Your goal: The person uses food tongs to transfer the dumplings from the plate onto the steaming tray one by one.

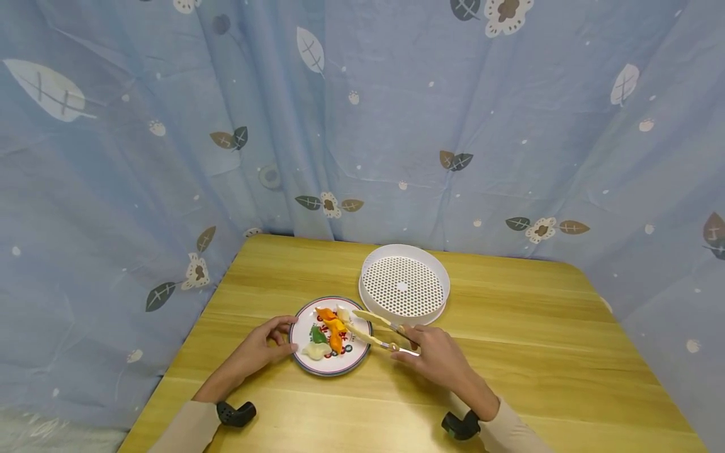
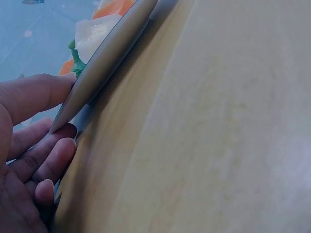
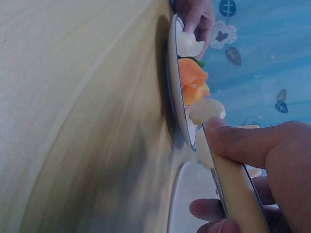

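Note:
A white plate point(image 1: 352, 360) with a blue-edged rim lies on the table, holding several dumpling-shaped pieces: orange point(image 1: 336, 343), green point(image 1: 319, 335) and white point(image 1: 315, 350). At its left rim, my left hand point(image 1: 259, 345) pinches the edge, thumb in front and fingers beyond. In the left wrist view the thumb lies on top of the plate point(image 2: 104, 60) and curled fingers sit beneath. My right hand point(image 1: 438, 355) grips cream-tipped tongs point(image 1: 370, 316) from the right. Their spread arms reach over the plate, around a white piece near the far rim; whether they touch it I cannot tell.
A round white steamer basket point(image 1: 387, 296) with a perforated bottom stands just behind and right of the plate. The wooden table point(image 1: 538, 340) extends to both sides. A blue leaf-patterned curtain point(image 1: 396, 126) hangs along its back and sides.

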Motion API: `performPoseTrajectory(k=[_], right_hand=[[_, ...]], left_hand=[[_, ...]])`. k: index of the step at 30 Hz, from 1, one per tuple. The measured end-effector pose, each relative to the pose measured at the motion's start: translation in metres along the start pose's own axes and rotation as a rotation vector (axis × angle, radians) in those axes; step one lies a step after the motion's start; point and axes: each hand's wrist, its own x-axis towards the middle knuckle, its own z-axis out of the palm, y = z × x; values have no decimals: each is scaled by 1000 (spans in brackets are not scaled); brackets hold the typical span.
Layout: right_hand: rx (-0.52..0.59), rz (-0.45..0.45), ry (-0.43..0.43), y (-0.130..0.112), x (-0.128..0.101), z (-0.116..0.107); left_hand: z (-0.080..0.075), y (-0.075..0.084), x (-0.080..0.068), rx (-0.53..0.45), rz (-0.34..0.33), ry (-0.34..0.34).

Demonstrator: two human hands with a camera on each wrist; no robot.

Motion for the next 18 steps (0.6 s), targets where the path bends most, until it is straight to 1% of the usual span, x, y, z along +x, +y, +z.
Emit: performPoseTrajectory(k=[7,11,18], right_hand=[[-23,-1,-3,-4,4,8],[-19,-3,15,-7,7,12],[-43,-1,49,-10,9,14]], left_hand=[[2,-2,2,17,-8,23],[2,-2,2,5,-12,27],[3,-1,0,12,-17,22]])
